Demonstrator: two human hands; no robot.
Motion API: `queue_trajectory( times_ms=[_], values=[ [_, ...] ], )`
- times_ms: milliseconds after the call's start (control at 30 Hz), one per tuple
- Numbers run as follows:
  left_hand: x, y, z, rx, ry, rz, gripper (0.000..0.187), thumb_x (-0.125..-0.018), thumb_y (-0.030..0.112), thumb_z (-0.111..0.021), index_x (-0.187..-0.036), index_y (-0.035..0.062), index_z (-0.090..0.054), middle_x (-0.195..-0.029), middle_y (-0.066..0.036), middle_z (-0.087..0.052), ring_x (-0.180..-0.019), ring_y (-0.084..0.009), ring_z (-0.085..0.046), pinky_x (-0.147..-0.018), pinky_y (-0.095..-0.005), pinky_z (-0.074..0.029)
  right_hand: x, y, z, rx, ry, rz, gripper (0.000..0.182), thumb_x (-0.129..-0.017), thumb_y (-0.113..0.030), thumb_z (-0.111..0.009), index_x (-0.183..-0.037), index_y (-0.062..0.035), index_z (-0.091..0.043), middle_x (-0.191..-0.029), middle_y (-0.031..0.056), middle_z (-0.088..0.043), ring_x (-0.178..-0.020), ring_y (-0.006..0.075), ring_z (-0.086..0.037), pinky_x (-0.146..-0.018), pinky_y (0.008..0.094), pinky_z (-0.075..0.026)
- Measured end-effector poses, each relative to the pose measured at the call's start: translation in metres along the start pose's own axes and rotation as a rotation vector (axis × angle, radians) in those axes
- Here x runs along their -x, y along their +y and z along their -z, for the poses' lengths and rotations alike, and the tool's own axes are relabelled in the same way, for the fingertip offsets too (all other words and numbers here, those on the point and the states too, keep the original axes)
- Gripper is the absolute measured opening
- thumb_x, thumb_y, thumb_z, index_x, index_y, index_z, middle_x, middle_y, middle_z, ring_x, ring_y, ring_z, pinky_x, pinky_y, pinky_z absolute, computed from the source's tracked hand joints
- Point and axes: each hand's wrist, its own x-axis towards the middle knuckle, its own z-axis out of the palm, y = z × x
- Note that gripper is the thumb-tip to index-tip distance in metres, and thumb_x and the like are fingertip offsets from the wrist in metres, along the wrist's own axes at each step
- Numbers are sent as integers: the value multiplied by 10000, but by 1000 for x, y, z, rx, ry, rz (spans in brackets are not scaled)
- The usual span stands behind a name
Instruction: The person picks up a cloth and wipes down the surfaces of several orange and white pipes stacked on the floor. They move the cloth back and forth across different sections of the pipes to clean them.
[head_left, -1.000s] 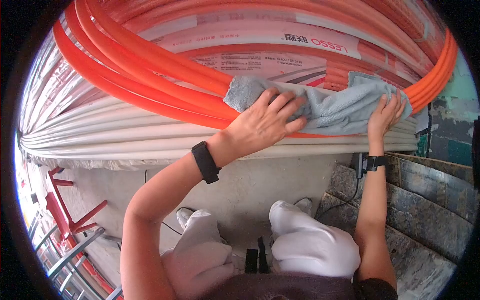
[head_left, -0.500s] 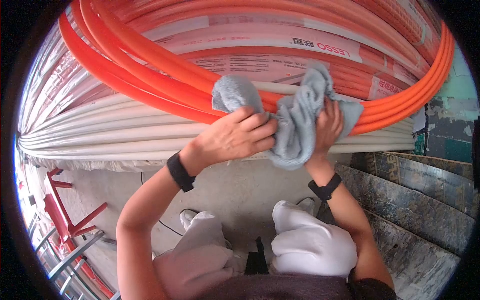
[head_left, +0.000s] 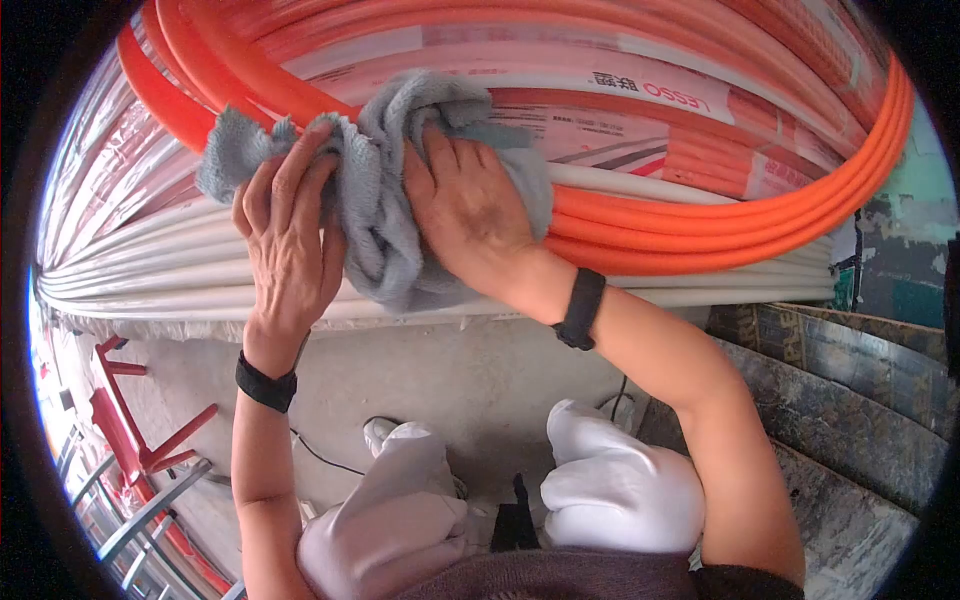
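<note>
Here, left hand (head_left: pixel 287 240) and right hand (head_left: pixel 478 215), fingers half-curled, grip a grey towel (head_left: pixel 372 205) over the orange pipes (head_left: pixel 700 235), apparently wiping; the next stroke would need snug contact.

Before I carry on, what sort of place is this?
Probably a pipe warehouse or building-supply storeroom: film-wrapped bundles marked LESSO, long white pipes and curved orange pipes fill the far side.
</note>
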Motion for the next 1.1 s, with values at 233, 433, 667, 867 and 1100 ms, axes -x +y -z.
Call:
queue_trajectory(
  times_ms=[233,433,667,867,1100],
  values=[
    [-12,13,-18,-90,36,39,516,-892,43,-541,-1407,71,-539,-1597,-43,-397,-1501,-290,-308,-1235,-479,-224,7,5,-6,-13,122,57,482,-786,-135,-632,-1222,56,-553,-1287,269,-564,-1098,362,-581,-983,446,-451],
    [-17,22,-14,-204,-37,79,566,-937,164,-537,-1493,84,-461,-1612,-45,-373,-1520,-304,-267,-1258,-490,-170,19,15,0,-57,88,78,553,-718,-216,-754,-1176,40,-582,-1305,263,-557,-1181,373,-553,-1006,452,-439],
    [-27,41,-29,-296,-25,108,622,-940,331,-556,-1506,99,-445,-1606,-75,-380,-1518,-327,-266,-1234,-524,-162,68,46,23,-45,-12,59,622,-721,-343,-800,-1216,-21,-606,-1331,231,-544,-1192,366,-541,-1000,475,-434],
    [-36,63,-42,-284,-84,29,499,-859,232,-630,-1315,37,-581,-1463,-117,-509,-1460,-343,-352,-1217,-561,-209,112,73,42,6,0,0,648,-724,-387,-797,-1245,-50,-611,-1325,177,-556,-1174,348,-543,-982,477,-441],
    [-36,126,-66,-36,-215,-118,495,-827,248,-664,-1262,18,-611,-1366,-164,-556,-1367,-364,-443,-1186,-569,-281,147,110,66,99,-31,-119,596,-669,-264,-810,-1191,-57,-611,-1284,128,-549,-1090,352,-542,-926,490,-433]
  ],
)
